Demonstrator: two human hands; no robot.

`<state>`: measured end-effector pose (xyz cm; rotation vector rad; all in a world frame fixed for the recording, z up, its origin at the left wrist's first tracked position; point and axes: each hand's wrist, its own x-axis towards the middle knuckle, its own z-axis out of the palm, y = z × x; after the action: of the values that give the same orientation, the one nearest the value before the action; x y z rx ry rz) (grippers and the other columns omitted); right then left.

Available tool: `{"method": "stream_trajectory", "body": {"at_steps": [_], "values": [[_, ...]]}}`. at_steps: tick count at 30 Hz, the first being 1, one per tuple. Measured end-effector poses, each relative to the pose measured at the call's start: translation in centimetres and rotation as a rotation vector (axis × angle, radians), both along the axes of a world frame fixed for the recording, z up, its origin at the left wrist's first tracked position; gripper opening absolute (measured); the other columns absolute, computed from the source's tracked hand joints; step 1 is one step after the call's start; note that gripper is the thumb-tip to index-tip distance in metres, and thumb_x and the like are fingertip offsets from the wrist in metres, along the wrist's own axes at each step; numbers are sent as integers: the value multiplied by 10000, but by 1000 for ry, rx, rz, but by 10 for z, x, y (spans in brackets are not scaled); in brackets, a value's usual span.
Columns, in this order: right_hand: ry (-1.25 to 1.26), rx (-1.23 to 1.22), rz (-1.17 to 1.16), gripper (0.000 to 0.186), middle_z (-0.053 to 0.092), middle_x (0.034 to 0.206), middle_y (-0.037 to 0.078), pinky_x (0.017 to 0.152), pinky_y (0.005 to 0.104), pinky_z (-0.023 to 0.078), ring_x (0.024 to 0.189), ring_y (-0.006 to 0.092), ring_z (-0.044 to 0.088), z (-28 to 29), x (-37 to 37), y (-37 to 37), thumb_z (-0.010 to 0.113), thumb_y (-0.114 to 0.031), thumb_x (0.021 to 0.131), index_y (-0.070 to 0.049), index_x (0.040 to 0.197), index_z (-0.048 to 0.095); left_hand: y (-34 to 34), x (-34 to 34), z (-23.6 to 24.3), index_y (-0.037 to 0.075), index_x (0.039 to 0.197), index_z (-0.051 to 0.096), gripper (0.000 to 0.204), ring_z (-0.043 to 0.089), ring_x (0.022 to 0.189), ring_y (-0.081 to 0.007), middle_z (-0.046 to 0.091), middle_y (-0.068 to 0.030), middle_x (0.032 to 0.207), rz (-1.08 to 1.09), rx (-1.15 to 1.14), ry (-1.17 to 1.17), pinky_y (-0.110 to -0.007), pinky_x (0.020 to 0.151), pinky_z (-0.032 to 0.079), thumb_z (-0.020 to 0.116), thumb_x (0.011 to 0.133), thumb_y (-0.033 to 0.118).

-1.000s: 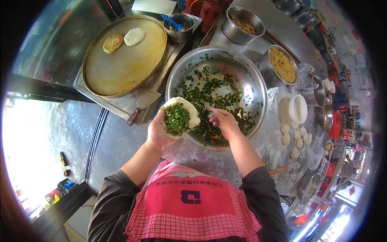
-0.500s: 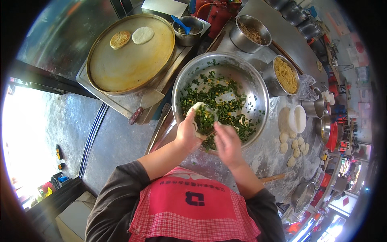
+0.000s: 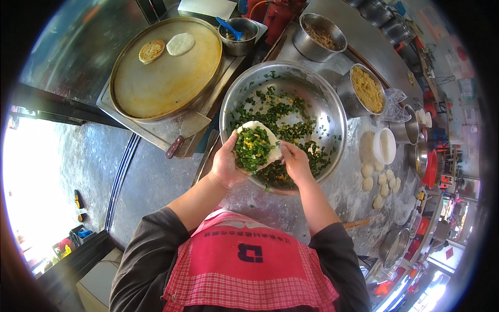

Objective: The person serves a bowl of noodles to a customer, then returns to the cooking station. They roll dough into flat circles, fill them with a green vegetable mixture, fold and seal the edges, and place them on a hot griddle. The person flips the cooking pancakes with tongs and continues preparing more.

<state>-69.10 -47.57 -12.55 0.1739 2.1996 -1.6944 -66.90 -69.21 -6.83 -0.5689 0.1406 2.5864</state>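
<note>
Our left hand [image 3: 226, 165] cups the dough round [image 3: 274, 152] from beneath and along its left side, thumb lying against the edge, while our right hand [image 3: 298, 163] has its fingers at the opposite edge, seemingly pinching the bare margin; how the fingers under the round sit, we cannot tell. Between both hands the round is held over the near left part of the steel mixing bowl [image 3: 327, 99], spread out flat, with a mound of chopped greens and yellow bits [image 3: 252, 148] on it. We judge the dough light, soft and stretchy, likely to sag wherever a palm does not back it; its margin looks thin enough to tear under a hard tug. The mound seems loose, perhaps moist, and could spill if the round tips. We would bear the weight on a broad palm under the mound and grip only the bare, pale margin, with finger pads rather than nails. Below, more chopped greens [image 3: 283, 112] lie scattered in the bowl. On the floured counter [image 3: 345, 192] to the right, small dough balls [image 3: 383, 185] rest near a white tub [image 3: 387, 146], with a steel pot [image 3: 347, 99] of yellow mixture beyond; to the left, a browned cake [image 3: 152, 51] and a pale cake [image 3: 181, 44] lie on the round griddle [image 3: 166, 88].
</note>
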Motion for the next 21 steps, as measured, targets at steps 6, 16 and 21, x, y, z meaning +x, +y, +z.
{"method": "stream_trajectory", "body": {"at_steps": [6,16,21], "values": [[-325,-659,-202,335,661,966,119,646,248,453,771,122,584,22,2,9,515,-184,995,57,1220,579,-22,15,-7,70,1374,444,491,496,1242,-356,503,-161,1367,116,-125,104,-510,1045,398,321,1025,392],[821,397,354,418,640,1007,125,757,351,536,849,230,626,84,42,-22,597,-68,898,-26,1309,537,33,-4,5,122,1327,489,434,582,1116,-289,579,-103,1258,134,-291,-258,-491,918,499,352,1025,402],[956,418,255,401,647,974,145,682,320,563,792,232,641,75,43,-16,616,-34,862,-1,1259,568,33,-2,-5,91,1351,474,505,535,1195,-333,546,-146,1319,76,-182,-200,-491,1000,442,330,1013,437]]}}
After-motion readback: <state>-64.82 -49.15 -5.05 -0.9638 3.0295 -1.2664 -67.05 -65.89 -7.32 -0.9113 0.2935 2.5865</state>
